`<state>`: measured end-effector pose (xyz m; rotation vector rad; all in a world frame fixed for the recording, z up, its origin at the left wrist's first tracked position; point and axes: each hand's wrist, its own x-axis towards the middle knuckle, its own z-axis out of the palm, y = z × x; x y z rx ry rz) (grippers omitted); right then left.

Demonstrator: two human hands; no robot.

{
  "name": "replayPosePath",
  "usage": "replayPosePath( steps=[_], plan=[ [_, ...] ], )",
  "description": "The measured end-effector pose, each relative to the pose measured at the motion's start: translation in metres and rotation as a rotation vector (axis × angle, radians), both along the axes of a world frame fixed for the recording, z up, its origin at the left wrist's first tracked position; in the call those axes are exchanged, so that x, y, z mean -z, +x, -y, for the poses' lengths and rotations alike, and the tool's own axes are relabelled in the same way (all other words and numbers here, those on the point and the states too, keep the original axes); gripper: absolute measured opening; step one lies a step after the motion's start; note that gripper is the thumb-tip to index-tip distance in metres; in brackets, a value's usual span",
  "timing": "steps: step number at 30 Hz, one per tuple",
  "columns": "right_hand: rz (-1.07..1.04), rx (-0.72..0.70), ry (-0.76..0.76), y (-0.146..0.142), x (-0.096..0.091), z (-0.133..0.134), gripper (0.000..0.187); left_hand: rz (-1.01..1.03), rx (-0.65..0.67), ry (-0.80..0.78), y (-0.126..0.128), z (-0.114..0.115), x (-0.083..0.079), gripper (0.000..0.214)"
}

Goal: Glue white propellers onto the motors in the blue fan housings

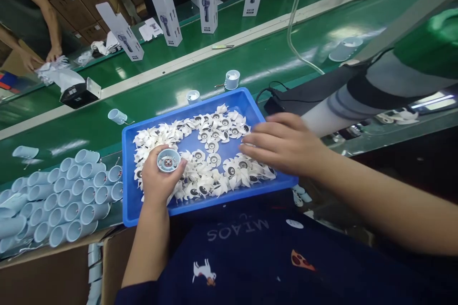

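Observation:
A blue plastic tray (236, 100) lies before me with several white fan impellers (211, 145) scattered in it. My left hand (161, 181) is closed round a pale blue cylindrical housing (168, 160), held upright over the tray's left part with its open end facing up. My right hand (282, 143) rests palm down over the impellers at the tray's right side, fingers pointing left and bent onto the pile; whether it pinches one is hidden.
Several pale blue housings (67, 190) are stacked at the left above a cardboard box (53, 271). Loose housings (232, 79) stand on the green conveyor (268, 57). White product cartons (166, 12) stand beyond. Another person's hands (39, 59) work at far left.

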<state>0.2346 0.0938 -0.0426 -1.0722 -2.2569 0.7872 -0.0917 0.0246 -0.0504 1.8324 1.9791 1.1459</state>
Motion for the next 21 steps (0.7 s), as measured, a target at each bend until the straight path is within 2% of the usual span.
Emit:
replayPosePath(
  steps=[3, 8, 12, 14, 18, 21],
  plan=[
    [0.471, -0.123, 0.107, -0.027, 0.008, -0.017, 0.029, -0.019, -0.003, -0.007, -0.002, 0.002, 0.002, 0.049],
    [0.862, -0.180, 0.137, -0.038, 0.013, -0.032, 0.024, 0.060, -0.034, -0.011, 0.000, 0.006, 0.002, 0.049],
    [0.998, -0.189, 0.135, -0.043, 0.007, -0.028, 0.018, 0.121, -0.041, -0.015, 0.005, 0.007, -0.003, 0.046],
    [1.025, -0.168, 0.127, -0.048, 0.007, -0.026, 0.023, 0.142, -0.036, -0.035, 0.008, 0.007, -0.006, 0.046],
    [1.015, -0.137, 0.082, -0.055, 0.016, -0.028, 0.020, 0.165, 0.016, -0.081, 0.015, 0.010, -0.010, 0.057],
    [0.977, -0.166, 0.027, -0.056, 0.021, -0.033, 0.029, 0.170, 0.065, -0.111, 0.020, 0.015, -0.011, 0.060]
  ],
)
